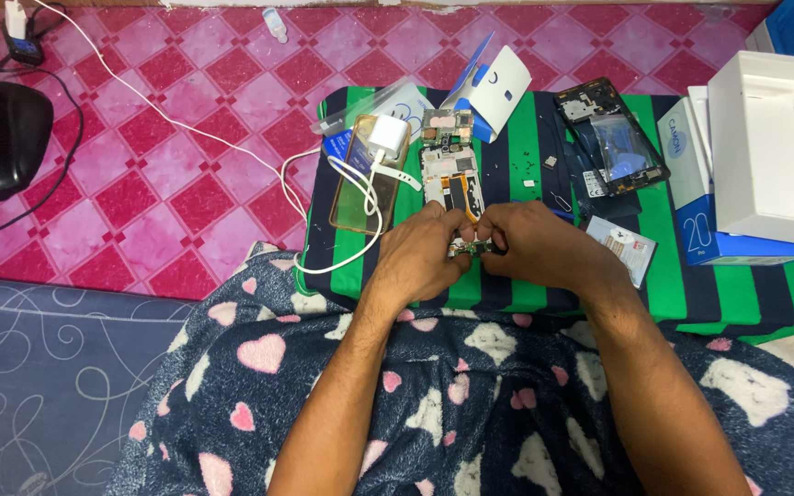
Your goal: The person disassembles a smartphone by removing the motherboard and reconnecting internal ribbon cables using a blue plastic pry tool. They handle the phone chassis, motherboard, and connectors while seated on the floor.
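Observation:
An opened white phone [449, 170] lies on a green and dark striped cloth [691, 276], its circuit board and an orange flex strip showing. My left hand [420, 253] and my right hand [530, 243] meet at the phone's near end, fingertips pinched on a small green circuit part [470, 250]. Both hands hide most of that part. A dark phone back frame [610, 133] lies to the right of the hands.
A white charger plug [388, 136] with its cable rests on a clear phone case [360, 184] at the left. A white open box [774, 147] and blue box [700, 197] stand at the right. A small packet [622, 246] lies near my right wrist. A heart-patterned blanket [470, 404] covers my lap.

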